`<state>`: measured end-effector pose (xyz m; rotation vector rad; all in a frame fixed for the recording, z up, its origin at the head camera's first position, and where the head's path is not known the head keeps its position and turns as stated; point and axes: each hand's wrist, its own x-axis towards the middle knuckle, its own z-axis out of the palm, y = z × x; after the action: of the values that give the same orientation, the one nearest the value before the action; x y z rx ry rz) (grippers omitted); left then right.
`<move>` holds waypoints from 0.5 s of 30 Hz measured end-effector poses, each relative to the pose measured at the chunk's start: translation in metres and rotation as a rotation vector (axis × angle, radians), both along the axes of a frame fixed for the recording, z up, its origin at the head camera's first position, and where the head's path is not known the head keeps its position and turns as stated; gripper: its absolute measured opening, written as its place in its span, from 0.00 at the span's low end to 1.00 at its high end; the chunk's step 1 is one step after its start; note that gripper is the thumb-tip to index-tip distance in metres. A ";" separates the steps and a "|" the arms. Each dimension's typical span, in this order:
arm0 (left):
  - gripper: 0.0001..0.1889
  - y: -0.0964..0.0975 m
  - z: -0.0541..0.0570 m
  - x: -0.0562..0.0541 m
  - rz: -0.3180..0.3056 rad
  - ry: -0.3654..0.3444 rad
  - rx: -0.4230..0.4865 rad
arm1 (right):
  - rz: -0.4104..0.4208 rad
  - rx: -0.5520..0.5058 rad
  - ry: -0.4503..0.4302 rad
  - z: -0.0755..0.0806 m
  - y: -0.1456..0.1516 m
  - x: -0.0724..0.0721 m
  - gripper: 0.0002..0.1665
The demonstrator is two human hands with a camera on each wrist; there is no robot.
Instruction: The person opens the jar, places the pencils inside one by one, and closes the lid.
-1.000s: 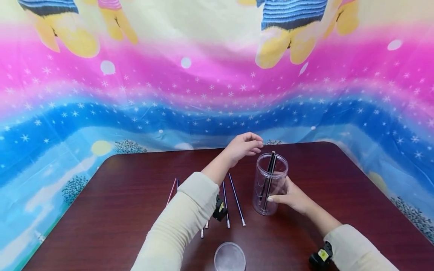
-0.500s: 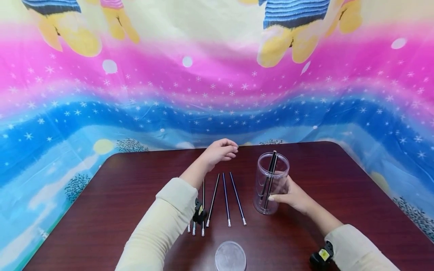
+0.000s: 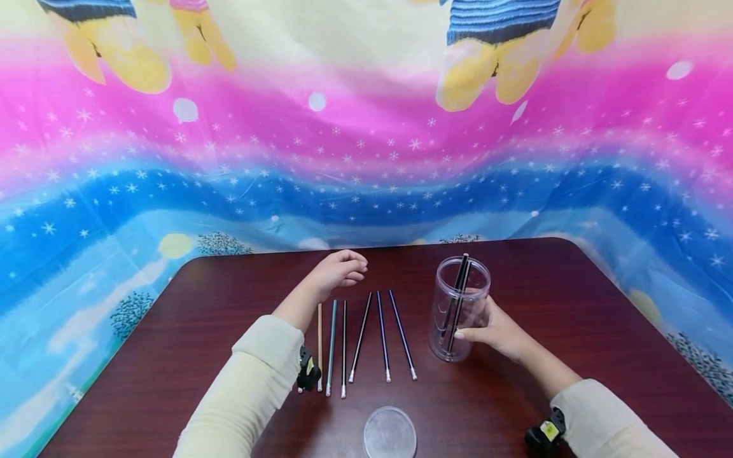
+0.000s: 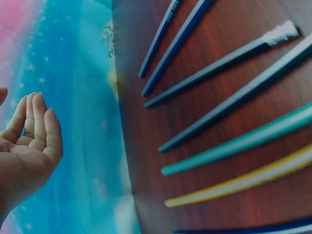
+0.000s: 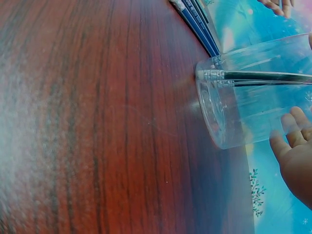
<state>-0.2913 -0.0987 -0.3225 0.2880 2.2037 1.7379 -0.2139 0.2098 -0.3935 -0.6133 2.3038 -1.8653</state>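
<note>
Pencils [image 3: 344,350] lie on the bench [image 3: 172,356]; near them the left hand [image 3: 338,270] hangs, its grip loose, while the right hand [image 3: 495,331] holds a clear jar [image 3: 439,308] containing dark pencils [image 3: 460,283].

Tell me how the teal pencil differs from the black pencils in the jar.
The teal pencil lies flat on the table; the black pencils stand leaning in the jar. The teal pencil is blue-green, the black pencils dark. Both kinds have silvery metal bands at one end.
</note>
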 end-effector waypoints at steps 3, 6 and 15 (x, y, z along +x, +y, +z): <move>0.14 -0.009 -0.006 0.001 0.024 -0.014 -0.013 | 0.003 -0.008 -0.003 0.000 0.000 0.000 0.46; 0.13 -0.019 -0.013 0.002 0.044 -0.025 -0.028 | 0.005 -0.006 -0.001 0.001 0.000 0.000 0.46; 0.14 -0.056 -0.035 0.010 0.094 -0.053 -0.060 | 0.020 -0.019 0.007 0.001 -0.001 0.000 0.46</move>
<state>-0.2809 -0.1550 -0.3575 0.1247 2.2605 1.7026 -0.2139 0.2088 -0.3921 -0.6437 2.2788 -1.8810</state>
